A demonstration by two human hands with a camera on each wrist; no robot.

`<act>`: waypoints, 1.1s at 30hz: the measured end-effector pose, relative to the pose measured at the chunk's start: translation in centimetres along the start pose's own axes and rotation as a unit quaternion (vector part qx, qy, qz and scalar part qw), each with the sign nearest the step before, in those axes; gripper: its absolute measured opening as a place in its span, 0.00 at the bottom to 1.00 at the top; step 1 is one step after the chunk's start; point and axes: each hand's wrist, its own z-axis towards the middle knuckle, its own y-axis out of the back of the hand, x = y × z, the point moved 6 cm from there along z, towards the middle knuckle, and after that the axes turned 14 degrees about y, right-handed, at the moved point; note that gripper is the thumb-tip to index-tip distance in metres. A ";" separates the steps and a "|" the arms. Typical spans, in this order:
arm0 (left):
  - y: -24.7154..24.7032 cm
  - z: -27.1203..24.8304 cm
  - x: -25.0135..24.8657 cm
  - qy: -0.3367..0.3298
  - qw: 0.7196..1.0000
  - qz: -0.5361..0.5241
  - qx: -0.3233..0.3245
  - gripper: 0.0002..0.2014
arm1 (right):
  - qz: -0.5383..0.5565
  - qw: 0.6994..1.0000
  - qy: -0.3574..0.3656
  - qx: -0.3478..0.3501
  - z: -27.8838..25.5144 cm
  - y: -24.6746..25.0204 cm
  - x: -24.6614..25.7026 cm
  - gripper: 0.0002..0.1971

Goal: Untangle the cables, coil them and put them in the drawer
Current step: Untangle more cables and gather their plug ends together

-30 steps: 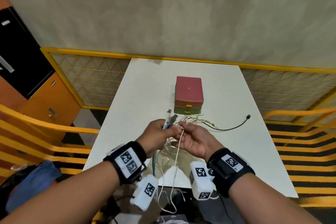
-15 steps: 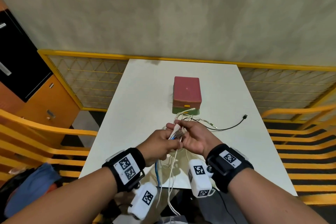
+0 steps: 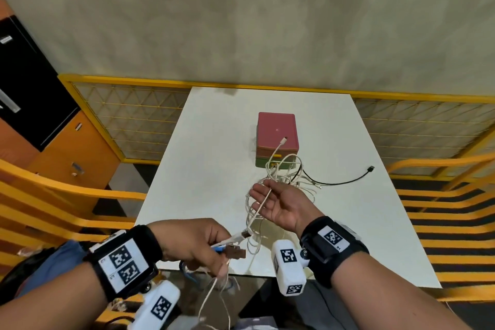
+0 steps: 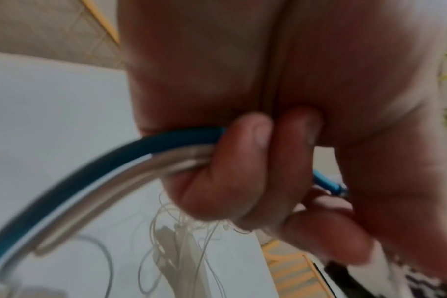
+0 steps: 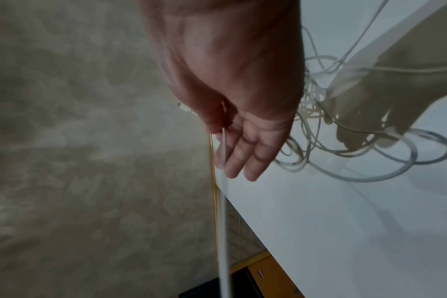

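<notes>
My left hand (image 3: 214, 248) sits near the table's front edge and grips a bunch of cable ends: a blue cable (image 4: 89, 171), a white cable (image 4: 107, 189) and brown plugs (image 3: 235, 252). In the left wrist view its fingers (image 4: 253, 161) are curled round them. My right hand (image 3: 278, 203) is held palm up with straight fingers. A thin white cable (image 3: 258, 210) runs taut from the left hand across it, between thumb and forefinger (image 5: 223, 141). That cable's free plug (image 3: 283, 140) hangs over the small drawer box (image 3: 277, 128). A white cable tangle (image 3: 285, 173) lies in front of the box.
A black cable (image 3: 345, 182) lies on the white table (image 3: 209, 158) to the right of the tangle. Loose strands hang over the front edge (image 3: 214, 300). Yellow railings (image 3: 53, 195) flank the table, and an orange cabinet (image 3: 67, 153) stands at the left.
My left hand has pulled back towards me with the plug ends. My right hand has let go, opened and turned palm up. A white cable now stretches between them, its free end lifted over the box.
</notes>
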 end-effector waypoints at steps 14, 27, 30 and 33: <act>2.0 5.1 -5.6 -0.112 0.915 -0.277 -0.272 0.03 | -0.101 0.994 0.006 0.042 -0.6 0.1 0.5 0.13; -1.1 1.6 -1.6 -0.039 0.999 -0.035 0.008 0.04 | 0.033 0.999 0.014 -0.020 1.4 1.8 1.9 0.09; -1.3 1.6 -0.6 -0.016 1.000 -0.009 -0.003 0.07 | 0.018 0.999 0.024 -0.013 0.8 1.6 2.5 0.08; 1.1 1.8 0.1 -0.005 0.984 -0.109 -0.143 0.12 | -0.091 0.995 0.030 0.041 -0.5 1.1 2.3 0.07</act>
